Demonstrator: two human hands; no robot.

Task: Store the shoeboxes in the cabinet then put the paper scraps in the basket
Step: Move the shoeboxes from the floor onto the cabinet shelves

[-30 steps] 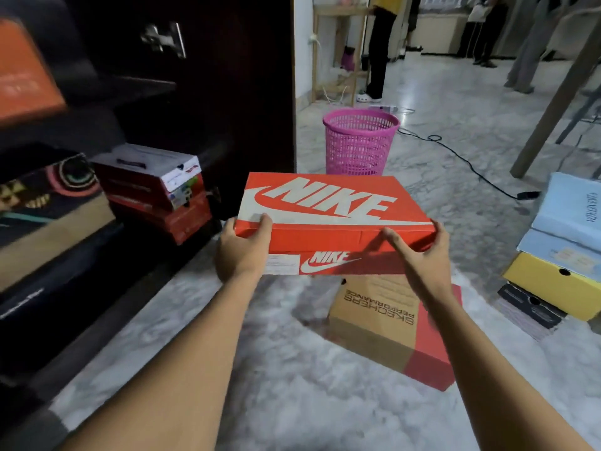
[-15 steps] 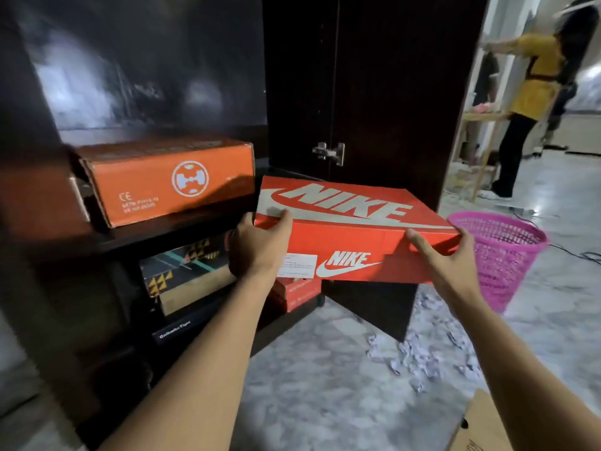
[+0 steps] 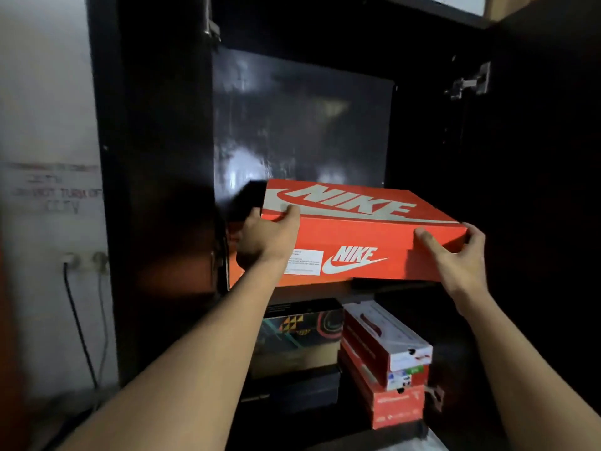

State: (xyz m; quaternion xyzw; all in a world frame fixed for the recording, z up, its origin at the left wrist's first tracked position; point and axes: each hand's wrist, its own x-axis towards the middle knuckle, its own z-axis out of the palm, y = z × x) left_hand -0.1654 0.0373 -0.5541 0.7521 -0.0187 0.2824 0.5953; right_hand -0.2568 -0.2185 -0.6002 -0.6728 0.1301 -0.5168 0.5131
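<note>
In the head view, the person is holding the orange Nike shoebox [image 3: 357, 236] level at the mouth of the dark cabinet [image 3: 156, 157], at its upper shelf. Whether it is already resting there is hard to tell. The left hand [image 3: 266, 239] is gripping the box's left end, thumb on the lid; the right hand [image 3: 455, 255] is gripping the right front corner, fingers clamped round it. Other shoeboxes [image 3: 387, 353] are sitting on the shelf below. The storing step is seemingly in hand. Next the box likely needs sliding straight back, kept level, before both hands let go.
</note>
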